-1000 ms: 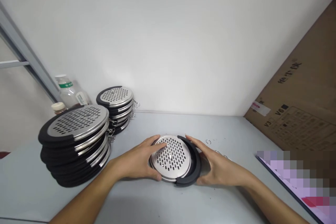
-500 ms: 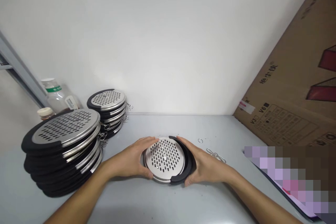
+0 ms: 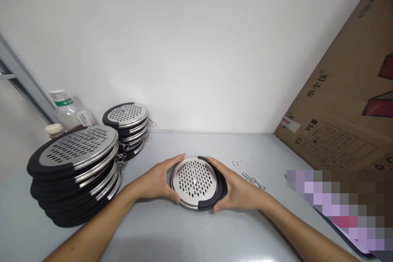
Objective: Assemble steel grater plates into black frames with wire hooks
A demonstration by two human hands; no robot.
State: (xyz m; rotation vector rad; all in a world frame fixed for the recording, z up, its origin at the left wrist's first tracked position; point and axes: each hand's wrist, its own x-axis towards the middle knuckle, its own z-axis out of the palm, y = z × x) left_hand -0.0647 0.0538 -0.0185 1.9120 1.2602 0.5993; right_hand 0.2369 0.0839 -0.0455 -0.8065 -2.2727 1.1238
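Observation:
A round metal disc [image 3: 193, 182] with rows of slots lies in front of me between both hands. A black curved edge piece [image 3: 217, 198] wraps its right side. My left hand [image 3: 160, 179] holds the disc's left rim, thumb at the front and fingers at the back. Around the black edge piece curls my right hand [image 3: 237, 188], its thumb near the front end and its fingers at the back end. Palm and fingers hide part of the right side. To the right of that hand lie several small metal clips [image 3: 254, 181] and a thin ring [image 3: 235, 163].
Stacks of similar black-edged discs stand at left, one near [image 3: 75, 149] and one farther back [image 3: 127, 115]. Behind the near stack are a clear bottle [image 3: 68, 114] and a white-capped jar [image 3: 55, 129]. A cardboard box [image 3: 337, 102] leans at right, beside a blurred purple item [image 3: 340, 208].
The black edge piece sits closer against the disc's right side. Both hands keep their hold, and the view has shifted slightly.

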